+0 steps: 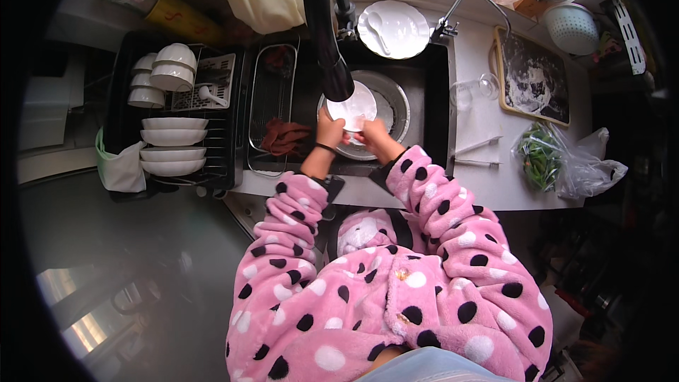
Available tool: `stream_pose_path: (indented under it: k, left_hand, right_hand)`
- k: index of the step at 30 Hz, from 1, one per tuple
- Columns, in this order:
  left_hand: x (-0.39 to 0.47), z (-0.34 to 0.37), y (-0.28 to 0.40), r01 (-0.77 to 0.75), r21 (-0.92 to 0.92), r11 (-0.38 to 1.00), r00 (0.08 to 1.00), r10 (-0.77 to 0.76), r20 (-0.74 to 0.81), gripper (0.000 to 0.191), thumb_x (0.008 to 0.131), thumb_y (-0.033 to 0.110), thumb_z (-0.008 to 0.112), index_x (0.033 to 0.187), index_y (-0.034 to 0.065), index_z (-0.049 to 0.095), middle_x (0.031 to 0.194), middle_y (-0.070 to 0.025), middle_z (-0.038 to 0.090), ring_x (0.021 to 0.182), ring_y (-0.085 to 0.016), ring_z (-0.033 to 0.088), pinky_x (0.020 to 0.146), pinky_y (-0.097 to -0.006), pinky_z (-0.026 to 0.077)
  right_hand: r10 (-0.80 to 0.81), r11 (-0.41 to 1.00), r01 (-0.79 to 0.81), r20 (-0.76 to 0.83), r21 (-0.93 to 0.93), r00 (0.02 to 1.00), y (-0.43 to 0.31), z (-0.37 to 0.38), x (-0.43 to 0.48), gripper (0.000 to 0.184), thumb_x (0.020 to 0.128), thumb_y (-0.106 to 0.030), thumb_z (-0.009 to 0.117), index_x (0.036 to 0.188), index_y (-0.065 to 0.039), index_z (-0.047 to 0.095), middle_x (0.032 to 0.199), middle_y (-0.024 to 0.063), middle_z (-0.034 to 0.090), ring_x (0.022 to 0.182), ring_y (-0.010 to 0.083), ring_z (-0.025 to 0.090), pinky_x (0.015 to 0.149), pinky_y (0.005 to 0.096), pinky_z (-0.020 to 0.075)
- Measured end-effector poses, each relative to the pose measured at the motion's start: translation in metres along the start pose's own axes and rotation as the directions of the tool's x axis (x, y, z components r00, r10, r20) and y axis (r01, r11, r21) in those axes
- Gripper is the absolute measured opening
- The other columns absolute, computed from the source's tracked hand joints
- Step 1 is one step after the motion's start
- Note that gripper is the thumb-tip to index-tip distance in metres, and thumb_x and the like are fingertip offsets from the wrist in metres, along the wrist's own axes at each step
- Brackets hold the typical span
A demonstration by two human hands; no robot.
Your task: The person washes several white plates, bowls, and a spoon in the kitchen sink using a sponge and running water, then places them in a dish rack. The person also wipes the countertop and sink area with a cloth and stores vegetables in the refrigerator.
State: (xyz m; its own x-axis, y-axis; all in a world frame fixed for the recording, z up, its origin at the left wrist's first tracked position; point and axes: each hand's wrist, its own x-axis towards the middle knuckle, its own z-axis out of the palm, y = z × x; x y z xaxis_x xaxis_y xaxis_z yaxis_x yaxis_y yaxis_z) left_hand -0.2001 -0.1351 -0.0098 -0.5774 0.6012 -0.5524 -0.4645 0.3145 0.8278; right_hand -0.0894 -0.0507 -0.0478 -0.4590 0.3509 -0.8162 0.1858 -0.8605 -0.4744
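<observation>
Both my hands grip a white bowl (354,105) over the sink, beneath the black faucet (339,82). My left hand (330,130) holds the bowl's left side, and my right hand (375,135) holds its lower right edge. Under the bowl a round metal basin (404,111) stands in the dark sink (416,77); what it contains is mostly hidden. A reddish-brown cloth (284,137) lies at the near end of the wire basket (260,71), left of my left hand. A white plate (406,24) with a white spoon (377,32) on it sits behind the sink.
To the left, a black dish rack (225,143) holds stacked white bowls (172,74) and plates (174,154). On the right counter are a clear glass (464,94), tongs (477,154), a floury board (536,77) and a plastic bag of green vegetables (541,158). A small curved tap (451,16) rises behind.
</observation>
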Motion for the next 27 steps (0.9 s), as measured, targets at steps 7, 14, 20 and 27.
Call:
stream_pose_path:
  k: [7, 14, 20, 27]
  left_hand:
    - [-0.010, -0.022, 0.001, -0.074, 0.333, 0.940, 0.974, -0.004, 0.226, 0.070, 0.069, 0.002, 0.055, 0.132, 0.0051, 0.025, 0.100, -0.0183, 0.053, 0.077, -0.026, 0.060, 0.063, -0.0392, 0.051]
    - [-0.015, -0.008, -0.021, -0.797, 0.601, 0.061, 0.552, 0.475, 0.685, 0.037, 0.078, 0.030, 0.064, 0.105, 0.0060, 0.061, 0.126, -0.0139, 0.049, 0.113, -0.031, 0.047, 0.104, -0.0415, 0.028]
    - [0.015, -0.008, -0.028, -0.176, -0.134, 0.975, 0.893, 0.216, 0.396, 0.015, 0.087, 0.013, 0.055, 0.094, 0.0017, 0.062, 0.084, 0.0000, 0.061, 0.075, -0.009, 0.057, 0.064, -0.0240, 0.046]
    - [0.007, -0.021, 0.006, 0.194, -0.585, 0.788, 0.870, 0.138, 0.474, 0.032, 0.086, 0.014, 0.055, 0.115, 0.0007, 0.053, 0.112, -0.0096, 0.058, 0.103, -0.023, 0.057, 0.092, -0.0358, 0.043]
  right_hand:
    - [-0.437, 0.674, 0.359, 0.043, -0.646, 0.898, -0.024, -0.010, -0.020, 0.023, 0.079, -0.006, 0.051, 0.093, 0.011, 0.058, 0.060, 0.0144, 0.060, 0.039, 0.0226, 0.056, 0.038, 0.0336, 0.0453]
    - [-0.422, 0.437, 0.251, 0.050, -0.864, 0.905, -0.048, 0.013, -0.051, 0.040, 0.083, -0.023, 0.040, 0.079, 0.013, 0.057, 0.060, 0.0232, 0.059, 0.052, 0.0319, 0.062, 0.055, 0.0404, 0.0501]
    - [-0.688, -0.394, 0.396, 0.552, -0.829, 0.471, -0.021, 0.035, -0.074, 0.046, 0.089, -0.026, 0.049, 0.119, 0.008, 0.045, 0.122, 0.0250, 0.048, 0.121, 0.0357, 0.039, 0.099, 0.0399, 0.0330]
    - [-0.637, 0.526, 0.740, 0.383, -0.419, 0.670, -0.056, 0.028, -0.027, 0.035, 0.093, -0.027, 0.044, 0.119, -0.005, 0.053, 0.126, 0.0132, 0.050, 0.118, 0.0269, 0.045, 0.099, 0.0449, 0.0326]
